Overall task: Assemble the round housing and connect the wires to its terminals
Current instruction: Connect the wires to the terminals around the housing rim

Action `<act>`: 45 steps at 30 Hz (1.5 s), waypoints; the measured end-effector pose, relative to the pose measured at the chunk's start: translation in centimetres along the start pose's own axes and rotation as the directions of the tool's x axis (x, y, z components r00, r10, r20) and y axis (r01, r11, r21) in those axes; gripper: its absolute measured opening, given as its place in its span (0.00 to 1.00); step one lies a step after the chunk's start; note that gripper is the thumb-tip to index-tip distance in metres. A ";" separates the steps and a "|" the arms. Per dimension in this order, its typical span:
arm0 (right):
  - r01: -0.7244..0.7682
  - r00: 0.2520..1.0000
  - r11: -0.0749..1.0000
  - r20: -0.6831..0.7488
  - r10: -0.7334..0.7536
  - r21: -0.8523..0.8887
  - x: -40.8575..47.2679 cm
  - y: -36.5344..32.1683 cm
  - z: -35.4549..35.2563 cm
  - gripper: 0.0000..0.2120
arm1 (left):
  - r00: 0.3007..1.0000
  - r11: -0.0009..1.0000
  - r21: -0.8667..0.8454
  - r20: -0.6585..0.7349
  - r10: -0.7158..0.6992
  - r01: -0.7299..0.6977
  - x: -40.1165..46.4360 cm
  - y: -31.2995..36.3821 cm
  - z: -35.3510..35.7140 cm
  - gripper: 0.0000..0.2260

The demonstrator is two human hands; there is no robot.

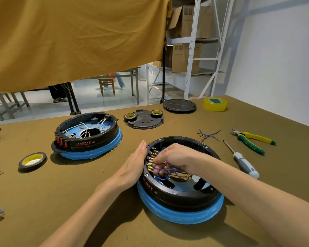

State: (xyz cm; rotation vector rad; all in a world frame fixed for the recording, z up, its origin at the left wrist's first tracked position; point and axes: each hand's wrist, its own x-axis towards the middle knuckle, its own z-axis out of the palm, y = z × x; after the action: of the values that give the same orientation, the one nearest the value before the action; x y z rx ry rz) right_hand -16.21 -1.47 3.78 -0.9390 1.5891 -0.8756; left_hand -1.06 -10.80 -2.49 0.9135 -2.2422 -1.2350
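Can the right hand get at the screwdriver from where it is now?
Probably yes. The right hand is inside the housing, pinching wires; nothing lies between housing and screwdriver.

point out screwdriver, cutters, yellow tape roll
screwdriver [245,165]: head view, on its grey-white handle.
cutters [251,141]: head view, on the green and yellow handles.
yellow tape roll [215,106]: head view, on its outer side wall.

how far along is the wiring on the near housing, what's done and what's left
Done: the near housing sits assembled on its blue base, and some blue wires already reach its terminals. In hand: the right hand pinches a wire at the terminal row while the left hand braces the rim with flat fingers. Left: a spare wire bundle lies unused on the table, and the black cover is still off.
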 end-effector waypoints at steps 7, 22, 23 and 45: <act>0.111 0.994 0.988 0.007 -0.111 -0.107 -0.7 1.3 -0.7 0.10 | 1.000 1.000 -0.020 0.013 -0.003 0.004 0.1 0.1 0.4 0.26; 0.115 0.993 0.982 0.022 -0.113 -0.150 -0.6 1.2 -0.8 0.09 | 0.999 0.997 -0.073 -0.027 0.026 -0.028 -0.3 0.1 1.0 0.24; 0.118 0.993 0.981 0.023 -0.116 -0.152 -0.6 1.3 -0.8 0.09 | 0.999 0.996 -0.080 -0.037 0.033 -0.036 -0.3 0.1 1.1 0.23; 0.077 0.978 0.954 -0.164 -0.129 -0.291 -0.3 -0.5 -2.5 0.05 | 0.997 0.993 -0.087 -0.031 0.077 -0.080 -0.3 0.6 1.0 0.23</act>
State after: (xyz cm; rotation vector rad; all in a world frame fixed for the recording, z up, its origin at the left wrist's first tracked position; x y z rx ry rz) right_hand -18.55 -1.19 4.85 -1.1801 1.8710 -0.8377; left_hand -1.70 -9.75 -2.50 0.7966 -2.1624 -1.2679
